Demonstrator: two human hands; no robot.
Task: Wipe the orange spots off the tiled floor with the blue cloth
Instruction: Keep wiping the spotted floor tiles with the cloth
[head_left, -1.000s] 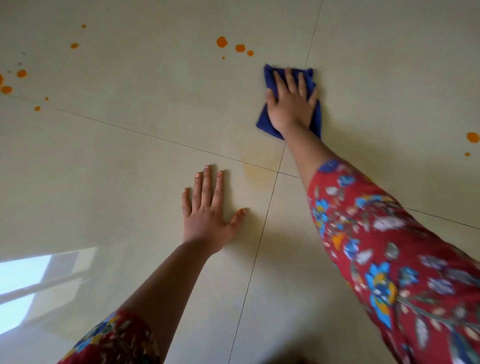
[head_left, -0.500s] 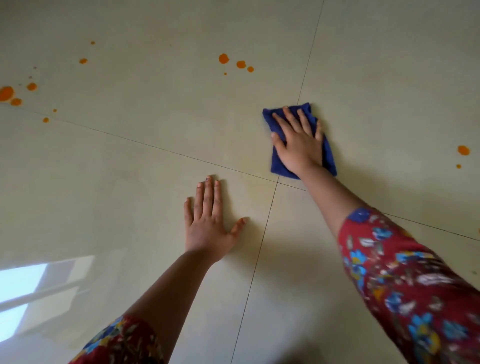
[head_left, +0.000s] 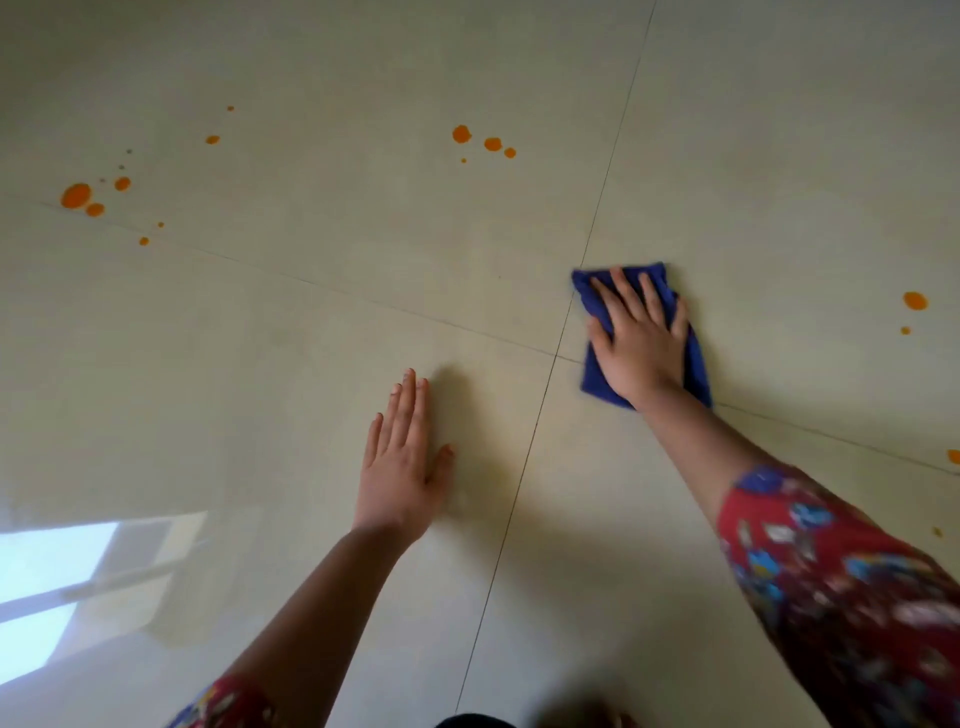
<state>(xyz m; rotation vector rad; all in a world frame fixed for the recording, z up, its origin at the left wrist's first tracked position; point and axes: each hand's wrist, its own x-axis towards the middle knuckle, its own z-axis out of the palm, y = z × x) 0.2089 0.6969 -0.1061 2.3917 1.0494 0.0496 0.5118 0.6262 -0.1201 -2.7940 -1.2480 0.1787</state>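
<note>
— Where's the right grip (head_left: 641, 348)?
— Flat, fingers spread, pressing the blue cloth (head_left: 596, 382) onto the tiled floor (head_left: 311, 364), just right of the grout cross (head_left: 557, 356). The left grip (head_left: 400, 467), at its 8 o'clock, lies open on the tile, bracing me.
— Next?
— I judge the three orange spots (head_left: 483, 141) at 11 o'clock nearest. Spread the palm's weight evenly and push the cloth over them in one stroke, not dabbing, so nothing smears. The pair (head_left: 914, 300) at 3 o'clock waits.

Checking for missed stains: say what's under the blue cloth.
Tiled floor, with a grout line running under the blue cloth. The right hand presses on top; any orange beneath is hidden.
</note>
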